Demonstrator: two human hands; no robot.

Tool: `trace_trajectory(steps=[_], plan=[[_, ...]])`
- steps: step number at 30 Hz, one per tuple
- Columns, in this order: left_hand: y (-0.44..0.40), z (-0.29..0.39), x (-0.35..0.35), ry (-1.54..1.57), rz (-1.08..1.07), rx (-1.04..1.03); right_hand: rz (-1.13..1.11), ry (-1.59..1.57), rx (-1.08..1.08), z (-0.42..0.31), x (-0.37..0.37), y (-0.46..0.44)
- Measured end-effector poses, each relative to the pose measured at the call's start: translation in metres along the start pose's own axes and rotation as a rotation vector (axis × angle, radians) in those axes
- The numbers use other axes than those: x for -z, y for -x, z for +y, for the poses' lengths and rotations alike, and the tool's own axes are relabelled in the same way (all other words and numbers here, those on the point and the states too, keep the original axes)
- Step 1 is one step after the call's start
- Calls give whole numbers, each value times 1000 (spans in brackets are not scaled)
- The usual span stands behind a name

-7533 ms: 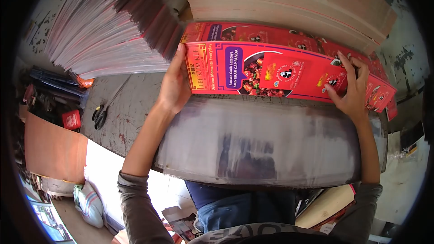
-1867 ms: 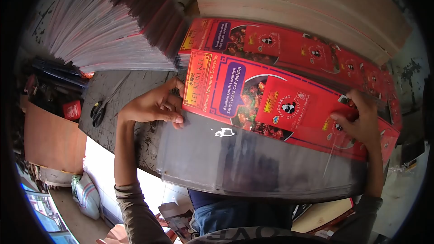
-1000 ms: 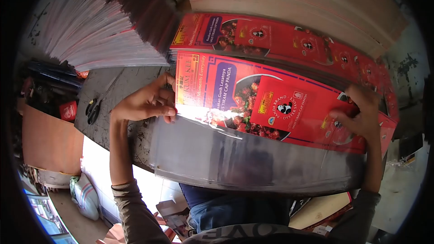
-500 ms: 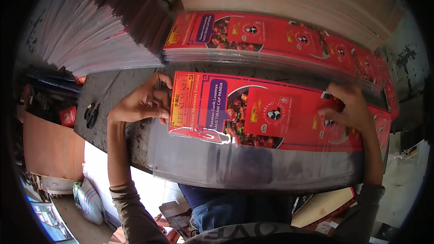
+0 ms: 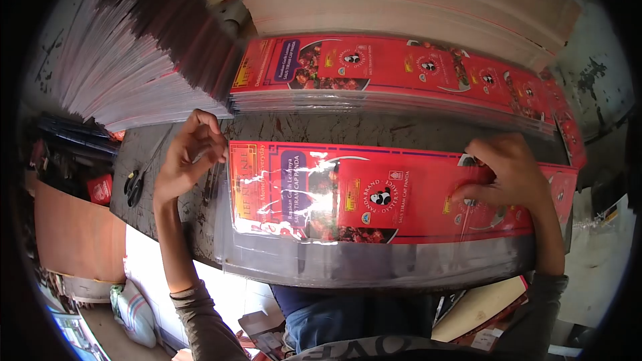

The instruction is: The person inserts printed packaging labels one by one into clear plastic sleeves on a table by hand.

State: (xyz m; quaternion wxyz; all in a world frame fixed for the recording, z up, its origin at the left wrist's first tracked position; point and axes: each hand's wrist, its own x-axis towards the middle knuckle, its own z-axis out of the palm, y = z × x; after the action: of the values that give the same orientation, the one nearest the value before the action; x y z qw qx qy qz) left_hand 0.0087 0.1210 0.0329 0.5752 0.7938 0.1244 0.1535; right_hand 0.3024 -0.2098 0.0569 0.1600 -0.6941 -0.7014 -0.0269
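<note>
A long red printed sheet with food pictures and panda logos lies before me, covered by glossy clear plastic. Below its near edge extends a wide strip of clear plastic sleeve. My left hand is just off the sheet's left end, its fingers bent and thumb apart, with nothing visible between them. Over the right part of the sheet is my right hand, thumb and fingers spread at its surface. Whether its fingertips press down I cannot tell.
Behind the sheet lies a stack of similar red sheets in plastic. A tall fanned pile stands at left, a pale stack at the back. Black-handled scissors rest on the dark worktable at left.
The red sheet has shifted toward me and slightly left, lying more over the clear plastic. My left hand has come away from its left edge; my right hand stays over the right part.
</note>
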Motion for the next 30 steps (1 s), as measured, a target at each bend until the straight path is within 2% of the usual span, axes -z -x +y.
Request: trace_trajectory(steps=[1, 3, 4, 6, 8, 13, 15, 19, 22, 24, 30], plan=[[-2, 1, -5, -3, -5, -3, 5, 1, -4, -4, -1, 0], [-11, 5, -27, -462, 263, -414, 73, 46, -19, -12, -4, -2], [-12, 9, -37, -463, 256, -420, 78, 48, -26, -14, -7, -2], [-10, 18, -59, -642, 101, -488, 113, 47, -60, -13, -19, -3], [-10, 21, -73, -971, -45, -458, 102, 58, -94, -13, -28, -3], [-9, 7, -72, -807, -69, -335, 107, 46, -102, -14, -19, -2], [-8, 10, -70, -844, -42, -370, -89, -90, -266, -14, -2, 3], [-7, 10, -70, -856, 4, -380, -100, 5, -245, -8, 3, 30], [-6, 12, -72, -916, 32, -365, -89, 70, -313, -1, 1, 48], [-7, 11, -72, -921, 33, -355, 77, 92, -359, 7, -13, 57], [-7, 14, -73, -1008, 39, -360, 153, 95, -376, 7, -18, 57]])
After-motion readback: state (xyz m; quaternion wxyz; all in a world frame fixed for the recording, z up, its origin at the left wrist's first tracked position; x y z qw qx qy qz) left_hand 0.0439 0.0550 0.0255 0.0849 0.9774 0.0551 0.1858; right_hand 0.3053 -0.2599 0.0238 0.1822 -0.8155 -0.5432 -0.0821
